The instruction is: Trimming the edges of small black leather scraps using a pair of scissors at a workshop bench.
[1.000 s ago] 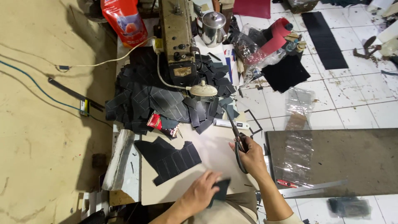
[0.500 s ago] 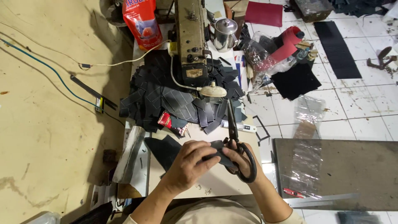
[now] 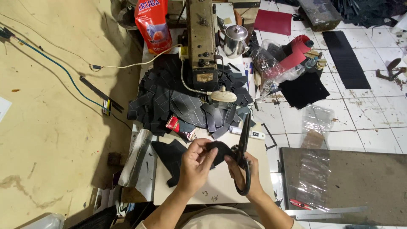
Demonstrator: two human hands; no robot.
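Near the front edge of the pale surface (image 3: 220,186), your two hands meet over a small black piece of fabric (image 3: 218,150). Your left hand (image 3: 196,163) has its fingers (image 3: 202,146) curled and pinching the left side of that piece, holding it up off the surface. Your right hand (image 3: 243,176) is wrapped around the handles of a pair of black scissors (image 3: 243,148); its fingers go through the lower loop and are closed on it, and the blades point away from you, toward the far side. The scissors touch the right side of the fabric piece, though whether the blades are parted or together you cannot tell from here.

Just left of your left hand, a larger flat black cut piece (image 3: 167,154) lies on the surface. Farther away, a heap of dark cut strips (image 3: 178,101) spreads across the middle of the surface, and a small red packet (image 3: 173,124) sits at its near edge. Behind the heap stands an old sewing machine (image 3: 202,42), with a metal pot (image 3: 235,40) just to its right and a red pouch (image 3: 152,23) to its left. To the far right, a red roll (image 3: 296,51) rests among clutter above the white tiled floor (image 3: 360,118). Near right, a sheet of clear plastic (image 3: 316,169) lies on a dark board (image 3: 373,182).
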